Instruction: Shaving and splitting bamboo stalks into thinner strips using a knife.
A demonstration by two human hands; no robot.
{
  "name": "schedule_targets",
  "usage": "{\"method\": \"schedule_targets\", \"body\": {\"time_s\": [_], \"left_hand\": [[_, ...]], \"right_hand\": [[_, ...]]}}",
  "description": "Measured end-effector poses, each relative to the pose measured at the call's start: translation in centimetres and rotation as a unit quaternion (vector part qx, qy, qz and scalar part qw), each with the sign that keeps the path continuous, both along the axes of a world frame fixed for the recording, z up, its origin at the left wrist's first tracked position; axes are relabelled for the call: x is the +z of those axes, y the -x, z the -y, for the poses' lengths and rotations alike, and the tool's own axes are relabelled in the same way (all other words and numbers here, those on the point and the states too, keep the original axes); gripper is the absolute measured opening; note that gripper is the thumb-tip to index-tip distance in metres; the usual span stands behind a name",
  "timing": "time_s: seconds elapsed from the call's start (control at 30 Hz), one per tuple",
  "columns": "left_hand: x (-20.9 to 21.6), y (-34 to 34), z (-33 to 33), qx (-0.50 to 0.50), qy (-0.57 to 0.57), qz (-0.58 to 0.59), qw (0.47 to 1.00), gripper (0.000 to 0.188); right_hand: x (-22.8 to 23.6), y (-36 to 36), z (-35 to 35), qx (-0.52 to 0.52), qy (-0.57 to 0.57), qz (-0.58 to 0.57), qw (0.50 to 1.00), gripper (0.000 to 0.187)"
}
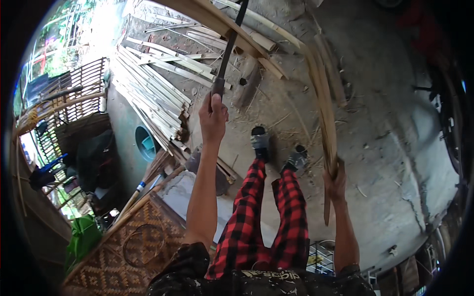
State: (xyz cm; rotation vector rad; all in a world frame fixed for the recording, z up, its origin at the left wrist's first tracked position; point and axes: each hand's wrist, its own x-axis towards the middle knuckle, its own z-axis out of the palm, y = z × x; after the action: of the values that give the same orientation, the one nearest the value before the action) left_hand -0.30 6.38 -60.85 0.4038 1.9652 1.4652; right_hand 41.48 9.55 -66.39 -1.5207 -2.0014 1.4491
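My left hand [214,117] is closed around the handle of a machete [227,60], whose long dark blade points up and away from me. The blade crosses a wide split bamboo piece [217,22] at the top; I cannot tell whether it cuts into it or only passes in front. On the right, my right hand [335,183] grips a long split bamboo strip [321,93] near its lower end. The strip runs upward, then bends toward the upper left. Its end below the hand is pointed.
Many pale bamboo slats [148,91] lie in a pile at left. A short log [248,84] rests on the dirt floor beyond my feet. A teal bucket [146,143] stands beside the pile. A woven bamboo panel [133,237] is at lower left, with a green cloth [84,239] near it.
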Motion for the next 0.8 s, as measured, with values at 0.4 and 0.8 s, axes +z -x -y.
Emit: {"method": "schedule_targets", "body": {"time_s": [0.4, 0.8], "left_hand": [[-1.2, 0.1, -1.3, -0.051, 0.029, -0.193, 0.979, 0.034], [-2.5, 2.0, 3.0, -0.047, 0.063, -0.125, 0.989, 0.031]], "right_hand": [[6.7, 22.0, -22.3, 0.247, -0.301, 0.077, 0.918, 0.072], [10.1, 27.7, -19.6, 0.144, -0.309, -0.206, 0.917, 0.073]]}}
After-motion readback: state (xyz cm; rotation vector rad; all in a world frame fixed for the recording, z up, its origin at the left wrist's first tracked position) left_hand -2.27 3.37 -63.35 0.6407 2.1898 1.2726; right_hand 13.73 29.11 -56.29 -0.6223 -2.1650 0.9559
